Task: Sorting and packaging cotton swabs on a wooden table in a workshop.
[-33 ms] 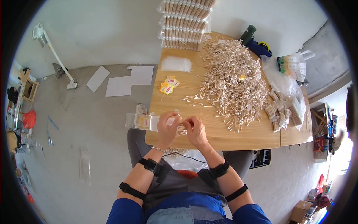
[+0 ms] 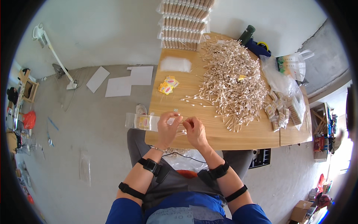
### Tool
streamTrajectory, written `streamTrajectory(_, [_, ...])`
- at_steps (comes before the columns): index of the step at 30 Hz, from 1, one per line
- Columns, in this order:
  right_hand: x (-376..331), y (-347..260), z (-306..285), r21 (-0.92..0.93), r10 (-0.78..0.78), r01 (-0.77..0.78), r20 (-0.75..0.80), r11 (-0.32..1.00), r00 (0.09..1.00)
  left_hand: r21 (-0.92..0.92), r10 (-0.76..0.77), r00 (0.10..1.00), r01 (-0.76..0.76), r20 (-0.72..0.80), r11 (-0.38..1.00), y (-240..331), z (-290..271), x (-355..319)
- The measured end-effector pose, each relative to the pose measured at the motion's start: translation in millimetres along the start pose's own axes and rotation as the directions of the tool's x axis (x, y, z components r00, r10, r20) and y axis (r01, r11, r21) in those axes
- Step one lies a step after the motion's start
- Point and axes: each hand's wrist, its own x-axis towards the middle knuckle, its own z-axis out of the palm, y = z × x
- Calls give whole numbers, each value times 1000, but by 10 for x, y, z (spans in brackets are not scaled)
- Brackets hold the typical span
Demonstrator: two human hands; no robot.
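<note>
At the table's near-left edge my left hand [image 2: 167, 128] is closed, its fingertips pinched on a few cotton swabs. Beside it my right hand [image 2: 195, 131] is pinched too, its fingertips meeting the same swabs. White swab tips [image 2: 182, 132] show in the gap between the hands; the rest of the sticks is hidden by my fingers. Left of my left hand lies a clear plastic sleeve [image 2: 153, 123] of swabs with a yellow label card [image 2: 143, 121] inside, reaching past the table's edge. A large heap of loose cotton swabs [image 2: 235, 82] spreads beyond my right hand.
Yellow label cards [image 2: 169, 85] and a stack of clear bags [image 2: 176, 64] lie at the table's left. Packed swab bundles [image 2: 182, 31] are piled at the back. A green bottle [image 2: 247, 34], a tape dispenser [image 2: 260, 47] and small bundles [image 2: 276, 111] in plastic stand right.
</note>
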Motion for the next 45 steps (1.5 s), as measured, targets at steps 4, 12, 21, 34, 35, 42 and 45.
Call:
streamTrajectory(4, [-115, -125, -91, 91, 8, -4, -45, 996, 999, -183, -217, 970, 234, 105, 955, 119, -9, -12])
streamTrajectory(12, [-391, -337, -338, 268, 117, -119, 24, 956, 993, -501, -246, 946, 320, 210, 804, 465, 29, -222])
streamTrajectory(21, [-568, -360, -643, 445, 164, -153, 12, 882, 986, -28, -173, 866, 211, 469, 977, 674, 8, -506])
streamTrajectory(34, [-738, -150, -619, 347, 54, -153, 278, 925, 959, -471, -287, 765, 598, 576, 648, 719, -60, -580])
streamTrajectory(35, [-739, -83, -610, 402, 42, -204, 375, 893, 926, -471, -296, 765, 601, 572, 646, 641, -63, -627])
streamTrajectory(42, [-200, 155, -338, -165, -178, 198, 125, 966, 976, 280, 15, 939, -118, 343, 953, 115, -313, -888])
streamTrajectory(45, [80, 200, -90, -338, -260, 277, 97, 900, 961, 476, 87, 968, -193, 235, 858, 22, -352, -820])
